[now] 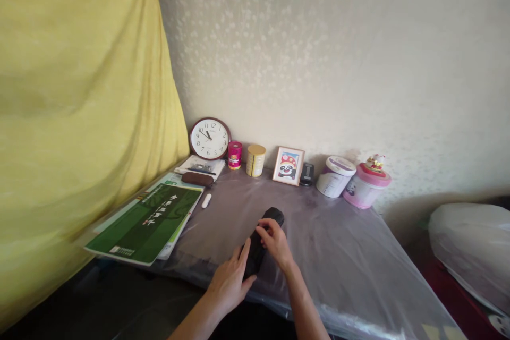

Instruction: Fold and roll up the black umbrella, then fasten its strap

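A black, long, rolled object that looks like a folded umbrella (274, 214) lies slantwise on the table near its front edge. My left hand (231, 281) is closed around its lower part, thumb on the near end and fingers along the left side. Higher up, my right hand (274, 241) pinches at the umbrella's surface with thumb and forefinger. What exactly these fingertips grip is too small to make out.
A plastic-covered table (319, 255) stands against the wall. Green books (143, 223), a brown case (197, 179) and a white eraser-like piece (206, 201) lie left. Along the back stand a clock (210, 139), cans, a panda picture frame (288, 166) and two tubs (337, 176).
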`<act>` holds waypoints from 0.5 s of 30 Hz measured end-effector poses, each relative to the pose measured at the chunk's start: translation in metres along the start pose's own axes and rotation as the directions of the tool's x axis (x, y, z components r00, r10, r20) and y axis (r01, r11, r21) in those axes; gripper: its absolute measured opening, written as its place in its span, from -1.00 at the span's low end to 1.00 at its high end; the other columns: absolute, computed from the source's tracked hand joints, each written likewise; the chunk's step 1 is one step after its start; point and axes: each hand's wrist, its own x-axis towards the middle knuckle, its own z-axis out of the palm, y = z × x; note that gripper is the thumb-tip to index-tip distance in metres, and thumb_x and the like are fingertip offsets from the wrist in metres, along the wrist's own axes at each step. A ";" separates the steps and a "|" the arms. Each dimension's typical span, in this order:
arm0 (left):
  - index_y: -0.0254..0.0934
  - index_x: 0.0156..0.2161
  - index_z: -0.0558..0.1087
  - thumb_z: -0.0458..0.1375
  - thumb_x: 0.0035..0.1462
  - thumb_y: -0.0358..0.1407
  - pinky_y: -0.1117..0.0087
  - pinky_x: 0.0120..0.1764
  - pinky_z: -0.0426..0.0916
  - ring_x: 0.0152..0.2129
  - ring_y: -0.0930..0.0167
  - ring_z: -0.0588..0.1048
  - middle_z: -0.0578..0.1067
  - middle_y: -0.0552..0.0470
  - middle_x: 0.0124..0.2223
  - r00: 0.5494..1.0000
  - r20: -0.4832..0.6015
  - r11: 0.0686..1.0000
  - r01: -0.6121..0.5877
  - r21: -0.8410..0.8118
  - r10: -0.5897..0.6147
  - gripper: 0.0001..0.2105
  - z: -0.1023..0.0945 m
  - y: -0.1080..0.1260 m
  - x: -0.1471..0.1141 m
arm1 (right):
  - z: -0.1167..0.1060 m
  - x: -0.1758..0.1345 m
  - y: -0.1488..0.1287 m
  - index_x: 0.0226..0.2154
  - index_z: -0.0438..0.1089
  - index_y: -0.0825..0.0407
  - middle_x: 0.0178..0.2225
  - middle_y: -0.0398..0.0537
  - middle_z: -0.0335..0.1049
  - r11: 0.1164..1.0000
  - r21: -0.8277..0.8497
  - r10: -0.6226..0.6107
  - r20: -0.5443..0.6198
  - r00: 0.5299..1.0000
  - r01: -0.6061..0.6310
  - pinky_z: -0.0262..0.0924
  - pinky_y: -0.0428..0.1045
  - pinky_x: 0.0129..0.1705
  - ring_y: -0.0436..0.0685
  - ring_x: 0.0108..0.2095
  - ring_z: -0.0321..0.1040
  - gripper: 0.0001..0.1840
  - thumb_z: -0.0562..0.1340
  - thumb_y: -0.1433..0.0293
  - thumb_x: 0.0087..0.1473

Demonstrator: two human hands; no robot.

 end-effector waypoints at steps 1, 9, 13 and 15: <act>-0.18 0.26 -0.29 -0.02 0.10 -0.24 0.35 -0.13 0.30 -0.11 0.28 0.43 0.21 -0.14 0.16 1.000 -0.002 1.000 -0.009 -0.012 0.009 -0.31 -0.001 -0.002 -0.001 | -0.003 -0.001 0.001 -0.28 0.38 0.01 -0.45 -0.15 0.35 0.992 0.108 0.066 -0.034 0.997 -0.062 0.23 -0.09 -0.53 -0.03 -0.58 0.26 -0.71 0.19 0.21 -0.07; -0.12 0.25 -0.29 0.01 0.08 -0.26 0.30 -0.05 0.29 -0.02 0.26 0.37 -0.02 -0.17 0.28 1.000 0.021 0.999 0.003 -0.037 -0.002 -0.29 -0.006 -0.008 -0.015 | -0.025 -0.013 0.013 -0.34 0.41 0.05 -0.39 -0.07 0.43 0.947 0.290 0.186 -0.158 0.970 -0.135 0.25 -0.09 -0.54 -0.03 -0.57 0.29 -0.67 0.23 0.18 -0.16; -0.17 0.25 -0.20 0.04 0.05 -0.27 0.26 0.08 0.15 0.14 0.22 0.16 -0.15 -0.17 0.31 1.000 -0.010 1.000 0.028 -0.007 -0.028 -0.30 -0.009 -0.007 -0.020 | -0.015 -0.014 0.010 -0.31 0.42 0.04 -0.38 -0.05 0.44 0.984 0.163 0.090 -0.119 0.989 -0.070 0.28 -0.06 -0.45 0.03 -0.50 0.34 -0.70 0.18 0.20 -0.07; -0.17 0.25 -0.16 0.05 0.02 -0.29 0.21 0.13 0.08 0.18 0.21 0.07 -0.15 -0.13 0.31 0.999 -0.043 1.000 0.012 0.016 -0.011 -0.29 -0.009 -0.005 -0.020 | -0.010 -0.012 0.006 -0.29 0.43 0.03 -0.34 -0.04 0.45 0.998 0.050 -0.028 -0.086 0.996 0.033 0.29 -0.03 -0.33 0.06 -0.41 0.37 -0.73 0.14 0.24 -0.01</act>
